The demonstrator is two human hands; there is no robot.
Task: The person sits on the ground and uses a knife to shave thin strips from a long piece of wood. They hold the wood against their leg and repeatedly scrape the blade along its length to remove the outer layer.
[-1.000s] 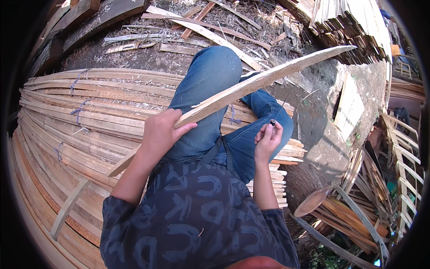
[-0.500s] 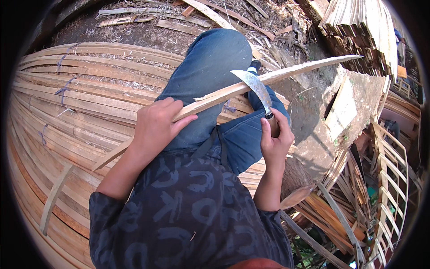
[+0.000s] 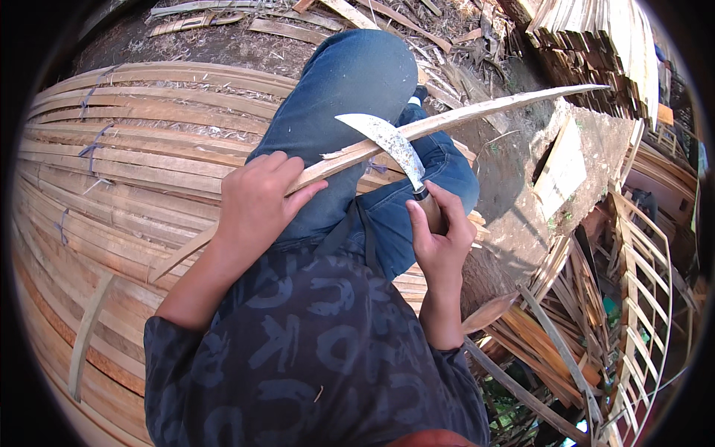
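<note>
My left hand is wrapped round a long rough wooden strip, which runs from beside my left forearm across my thighs to a thin tip at the far right. A split sliver stands off the strip just beyond my fingers. In my right hand is a curved knife, held by its brown wooden handle. Its spotted, sickle-shaped blade crosses over the strip in front of my knee, the point toward the left. Whether the edge touches the wood I cannot tell.
Bundled wooden slats, tied with purple string, spread along my left. A tall stack of thin boards stands at the far right, near a grey stone block. A slatted wooden frame and loose offcuts lie at the lower right.
My right hand has drawn the knife left and slightly toward me along the strip, and its blade now lies nearer my left hand. The left hand keeps its grip.
</note>
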